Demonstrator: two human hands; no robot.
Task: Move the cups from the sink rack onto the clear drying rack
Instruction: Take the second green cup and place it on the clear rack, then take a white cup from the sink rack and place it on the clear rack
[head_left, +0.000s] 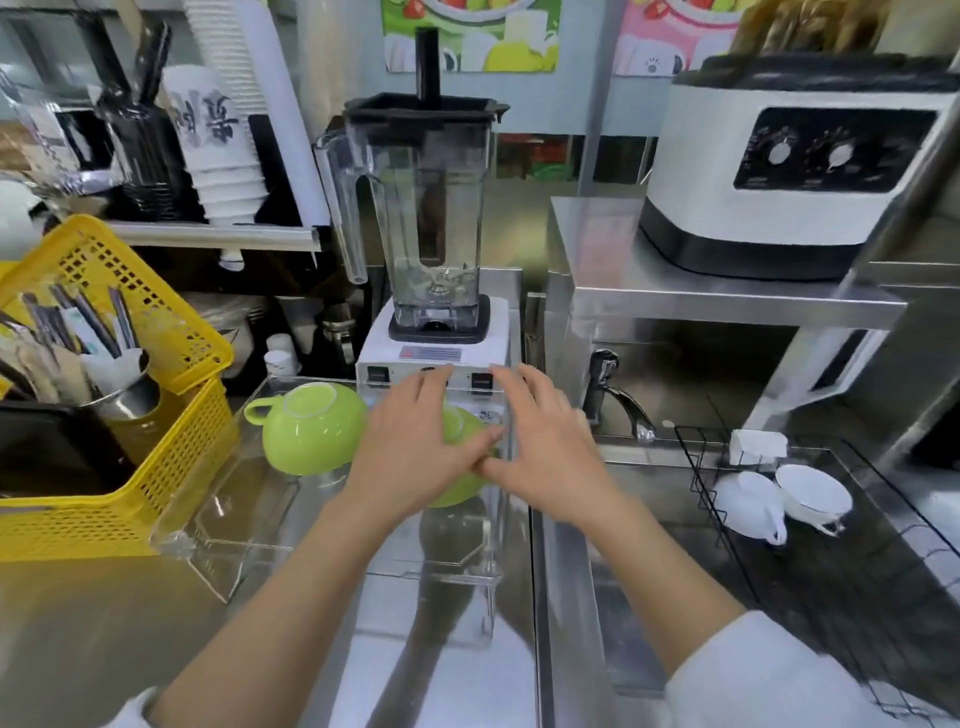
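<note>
A clear drying rack (249, 540) stands on the steel counter in front of me. One green cup (306, 431) rests upside down on its left part. A second green cup (462, 457) sits upside down on the rack's right part, under my hands. My left hand (415, 452) lies over it with fingers spread. My right hand (540, 447) touches its right side, fingers apart. Two white cups (750, 506) (813, 493) lie in the black wire sink rack (737, 566) on the right.
A yellow basket (171, 332) with utensils sits at left. A blender (431, 218) stands just behind the clear rack. A faucet (618, 400) is behind the sink, and a white appliance (789, 166) sits on a steel shelf above it.
</note>
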